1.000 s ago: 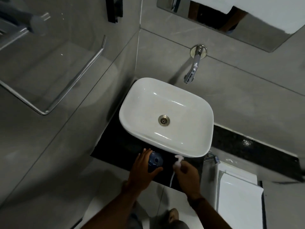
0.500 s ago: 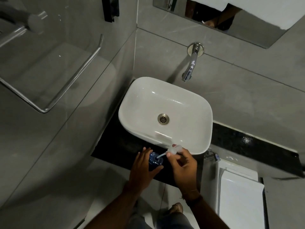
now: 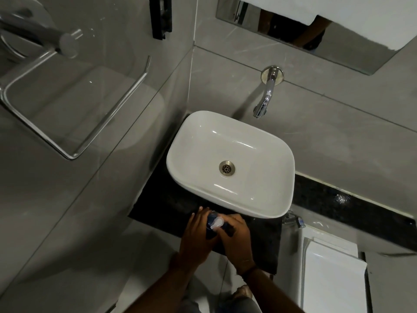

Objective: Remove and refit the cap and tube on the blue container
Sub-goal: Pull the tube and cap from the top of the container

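Between both hands, the blue container stands on the dark counter. Left hand wraps it; right hand pinches the pale cap on top. Best: steady the body, twist squarely.

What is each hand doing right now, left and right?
Left hand: closed around the blue container, holding it.
Right hand: closed on the pump cap at the container's top.

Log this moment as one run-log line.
stage: refitting | left hand: grips blue container | right hand: on cap, seated atop container | tube: hidden | place: dark counter, before sink
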The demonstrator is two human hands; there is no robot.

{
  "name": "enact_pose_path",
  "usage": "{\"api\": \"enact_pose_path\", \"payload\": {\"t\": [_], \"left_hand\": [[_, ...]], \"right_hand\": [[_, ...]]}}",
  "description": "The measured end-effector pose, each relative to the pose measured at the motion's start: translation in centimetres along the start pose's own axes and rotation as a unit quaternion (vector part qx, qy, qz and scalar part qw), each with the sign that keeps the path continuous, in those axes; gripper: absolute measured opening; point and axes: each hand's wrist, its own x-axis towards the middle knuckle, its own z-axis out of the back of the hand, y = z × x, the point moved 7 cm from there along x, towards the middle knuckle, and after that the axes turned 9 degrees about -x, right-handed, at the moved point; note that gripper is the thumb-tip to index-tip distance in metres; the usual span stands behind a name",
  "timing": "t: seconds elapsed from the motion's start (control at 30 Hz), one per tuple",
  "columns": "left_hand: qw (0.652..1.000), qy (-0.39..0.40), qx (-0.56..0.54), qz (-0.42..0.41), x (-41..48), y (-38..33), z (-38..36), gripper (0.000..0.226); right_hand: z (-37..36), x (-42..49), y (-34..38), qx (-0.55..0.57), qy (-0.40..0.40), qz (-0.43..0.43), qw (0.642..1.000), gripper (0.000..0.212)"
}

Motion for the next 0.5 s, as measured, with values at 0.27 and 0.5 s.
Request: {"api": "enact_pose_path", "payload": {"t": [0.27,0.5], "left_hand": [[1.000,-0.007,0.008,-0.001,-0.1,-0.3,0.3,0.090],[0.999,-0.031,0.022,-0.027,-0.2,-0.3,0.5,0.075]], "right_hand": [[-0.1,0.8,-1.3,-0.009,0.055,-0.046,0.997,0.016],[0.3,0.1,-0.6,-0.017,0.029,-0.028,0.999,0.028]]}}
